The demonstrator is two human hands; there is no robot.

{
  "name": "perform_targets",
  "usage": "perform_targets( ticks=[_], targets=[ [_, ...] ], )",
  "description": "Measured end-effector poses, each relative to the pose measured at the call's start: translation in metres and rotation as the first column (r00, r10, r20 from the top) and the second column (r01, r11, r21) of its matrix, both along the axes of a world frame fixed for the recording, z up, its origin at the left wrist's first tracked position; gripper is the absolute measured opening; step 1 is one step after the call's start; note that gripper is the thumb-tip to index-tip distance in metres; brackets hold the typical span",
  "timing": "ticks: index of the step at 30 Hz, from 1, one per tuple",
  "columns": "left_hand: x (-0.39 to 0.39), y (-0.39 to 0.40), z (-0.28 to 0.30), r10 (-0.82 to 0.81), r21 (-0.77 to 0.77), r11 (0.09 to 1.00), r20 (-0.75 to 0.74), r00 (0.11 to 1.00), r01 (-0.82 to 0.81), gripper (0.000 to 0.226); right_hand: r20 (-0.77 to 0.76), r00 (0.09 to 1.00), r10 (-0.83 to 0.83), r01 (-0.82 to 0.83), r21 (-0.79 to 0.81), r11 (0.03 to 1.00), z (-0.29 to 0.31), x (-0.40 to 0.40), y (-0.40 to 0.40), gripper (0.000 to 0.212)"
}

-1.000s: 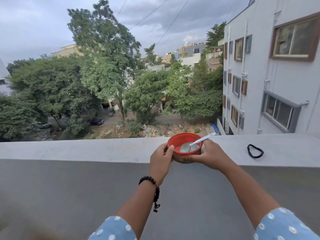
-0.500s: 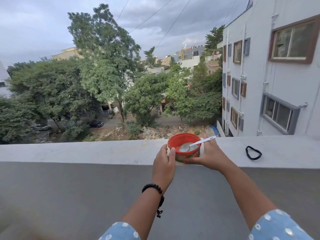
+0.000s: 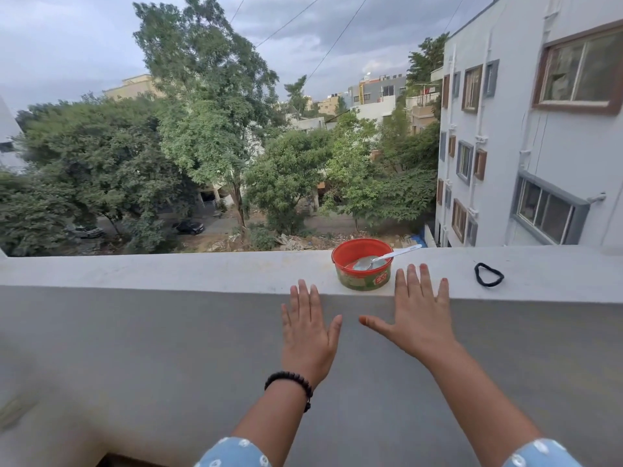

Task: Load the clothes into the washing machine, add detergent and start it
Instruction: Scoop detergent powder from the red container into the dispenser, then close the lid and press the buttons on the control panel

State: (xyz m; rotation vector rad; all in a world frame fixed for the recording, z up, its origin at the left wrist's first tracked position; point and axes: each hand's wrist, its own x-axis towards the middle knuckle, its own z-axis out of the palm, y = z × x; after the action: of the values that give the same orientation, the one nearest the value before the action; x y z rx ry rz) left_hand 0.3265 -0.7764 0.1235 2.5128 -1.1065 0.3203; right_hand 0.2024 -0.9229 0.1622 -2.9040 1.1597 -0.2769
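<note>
Setting: rooftop parapet wall [image 3: 168, 274], trees and apartment blocks beyond, grey sky overhead.
Detergent tub [image 3: 362, 268]: red-rimmed, green-labelled, standing upright on the parapet top at about 1 o'clock from frame centre; not held.
Spoon [image 3: 387, 257]: resting inside the tub, bowl down, handle leaning over the rim toward 2 o'clock.
Left hand [image 3: 308, 326]: released, fingers straight and spread, held flat in front of the parapet face at 7 o'clock from the tub; grasping nothing; beaded bracelet [image 3: 291, 382] at the wrist.
Right hand [image 3: 418, 315]: released, fingers straight and splayed, fingertips near the parapet edge just at 5 o'clock from the tub; apart from it, grasping nothing.
Hair tie [image 3: 488, 274]: black loop lying on the parapet top at 3 o'clock from the tub, well apart.
Washing machine: not in view.
Clothes: not in view.
Progress: impossible to confirm from here whether loading or dosing is finished; tub parked on the wall with spoon inside suggests the detergent step is either done or paused.
Left to do, as a judgement: at least starting the machine, somewhere out of frame.
</note>
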Motion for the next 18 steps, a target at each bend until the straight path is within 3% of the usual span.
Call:
perform_targets(
  ticks=[4,7,18],
  targets=[
    [0.003,0.016,-0.022,0.062,0.024,0.998,0.137,0.989,-0.066,0.082,0.213,0.977,0.027,-0.011,-0.076,0.997,-0.035,-0.001,0.025,0.114],
    [0.002,0.028,-0.034,0.092,0.047,0.994,0.191,0.977,-0.103,0.079,0.313,0.947,0.074,-0.046,-0.094,0.994,-0.061,0.001,0.044,0.096],
    [-0.004,0.101,-0.093,0.176,0.157,0.965,0.199,0.964,-0.208,0.080,0.282,0.935,0.213,-0.189,-0.107,0.976,-0.130,0.007,0.099,0.087]
  ],
)
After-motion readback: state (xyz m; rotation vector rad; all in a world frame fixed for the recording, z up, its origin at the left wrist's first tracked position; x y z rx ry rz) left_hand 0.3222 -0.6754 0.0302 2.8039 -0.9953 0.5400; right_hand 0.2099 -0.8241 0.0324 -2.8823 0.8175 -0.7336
